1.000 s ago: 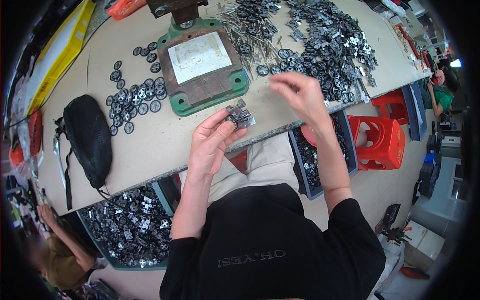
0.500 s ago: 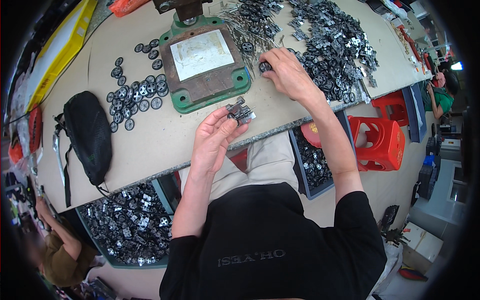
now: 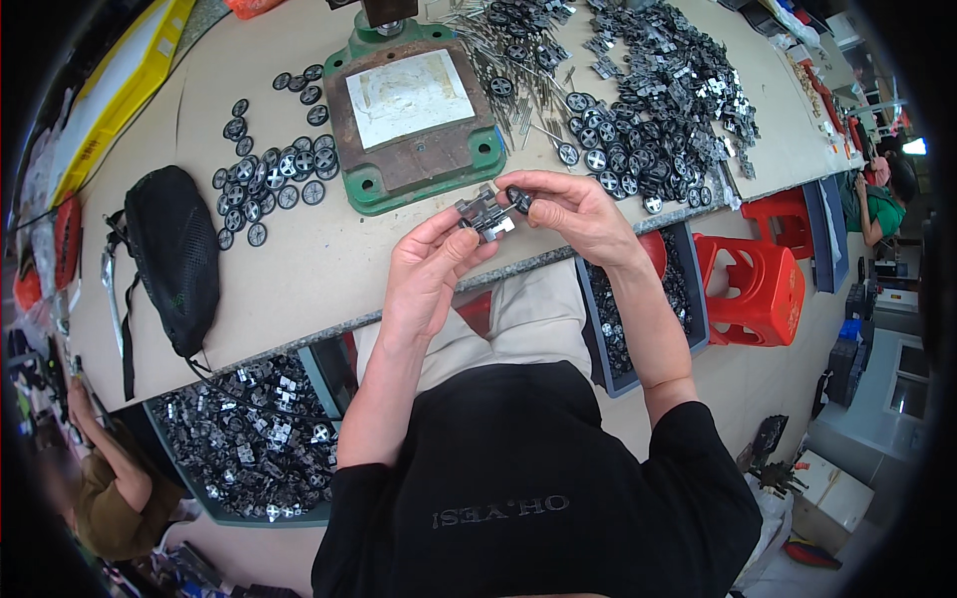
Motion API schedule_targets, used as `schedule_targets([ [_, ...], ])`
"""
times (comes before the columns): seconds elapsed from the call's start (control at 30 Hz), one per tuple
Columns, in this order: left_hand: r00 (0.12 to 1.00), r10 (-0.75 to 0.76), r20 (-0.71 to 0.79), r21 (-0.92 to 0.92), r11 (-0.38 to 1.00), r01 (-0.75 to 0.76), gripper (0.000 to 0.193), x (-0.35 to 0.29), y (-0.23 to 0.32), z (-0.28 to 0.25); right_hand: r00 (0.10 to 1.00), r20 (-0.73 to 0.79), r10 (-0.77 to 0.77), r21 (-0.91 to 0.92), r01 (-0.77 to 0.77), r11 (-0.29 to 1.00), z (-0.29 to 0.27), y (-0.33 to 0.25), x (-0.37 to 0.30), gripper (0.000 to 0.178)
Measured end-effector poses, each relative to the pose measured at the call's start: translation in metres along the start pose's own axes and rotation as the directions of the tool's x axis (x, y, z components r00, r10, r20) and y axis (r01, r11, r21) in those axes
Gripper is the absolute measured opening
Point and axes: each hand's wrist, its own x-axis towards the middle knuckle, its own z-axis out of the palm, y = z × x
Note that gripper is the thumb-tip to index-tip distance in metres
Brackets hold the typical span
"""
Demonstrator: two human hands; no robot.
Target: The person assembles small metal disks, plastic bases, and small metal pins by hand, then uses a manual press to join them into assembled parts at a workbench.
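Gray assembly (image 3: 484, 215) | left hand (image 3: 429, 267) pinches it | right hand (image 3: 583, 219) pinches wheel (image 3: 518, 199) | room (narrow): press (image 3: 424, 159) to table edge (image 3: 299, 342)

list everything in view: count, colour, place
assembly: one, grey and black, middle
held wheel: one, black, right of assembly
press: one, green and brown, upper middle
sheet: one, white, on press
loose wheels: many, black and silver, either side of press
rods: many, silver, right of press
small parts: many, grey and black, upper right
table: one, beige, across middle
pouch: one, black, left
tray: one, yellow, upper left
parts bins: two, grey, below table
stools: two, red, right
people: two, green and brown tops, sides
shirt: one, black, lower middle
left hand: one, bare, on assembly
right hand: one, bare, on held wheel
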Motion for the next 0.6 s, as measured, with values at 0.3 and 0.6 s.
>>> schedule_targets([
  [0.3,0.999,0.009,-0.033,0.028,1.000,-0.009,0.032,-0.0007,-0.0007,0.0002,0.999,-0.038,-0.039,-0.141,0.033,0.989,0.0013,-0.0037,-0.0020,0.033],
  [0.6,0.997,0.067,-0.035,0.109,0.992,-0.063,0.026,-0.0029,-0.0063,0.0037,0.999,-0.041,-0.018,-0.112,0.013,0.994,0.0003,-0.0016,-0.0027,0.032],
])
